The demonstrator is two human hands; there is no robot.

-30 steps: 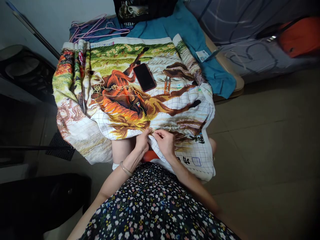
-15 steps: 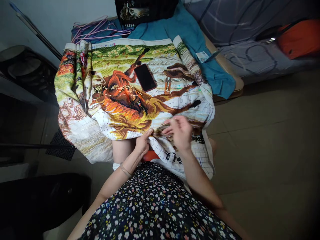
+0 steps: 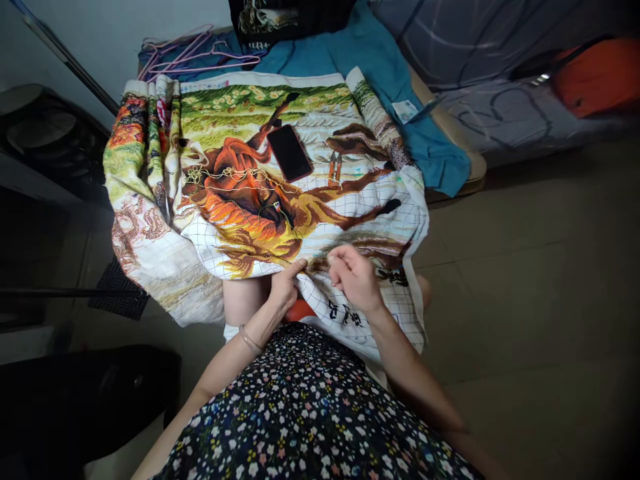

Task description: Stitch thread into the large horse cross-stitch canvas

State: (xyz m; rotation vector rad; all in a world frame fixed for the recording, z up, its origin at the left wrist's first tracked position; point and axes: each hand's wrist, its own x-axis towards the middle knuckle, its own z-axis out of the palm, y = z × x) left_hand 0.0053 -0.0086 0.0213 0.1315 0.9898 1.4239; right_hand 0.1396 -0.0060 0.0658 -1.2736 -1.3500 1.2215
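A large cross-stitch canvas with brown and orange horses spreads over my lap and the low surface ahead. At its near edge, my left hand pinches the cloth, thumb on top and fingers underneath. My right hand is just to the right, over the stitched area, with its fingers curled in a pinch. Whatever lies between those fingers is too small to make out. On the canvas lie a dark phone, orange-handled thread snips and a loose tangle of yellow thread.
Rolled canvas lies at the right side, with more folded rolls at the left. Pink hangers and a black bag rest on the teal cloth behind. An orange bag is at far right.
My right hand has closed from loosely spread, blurred fingers into a curled pinch and come slightly lower. The left hand keeps its hold on the canvas edge.
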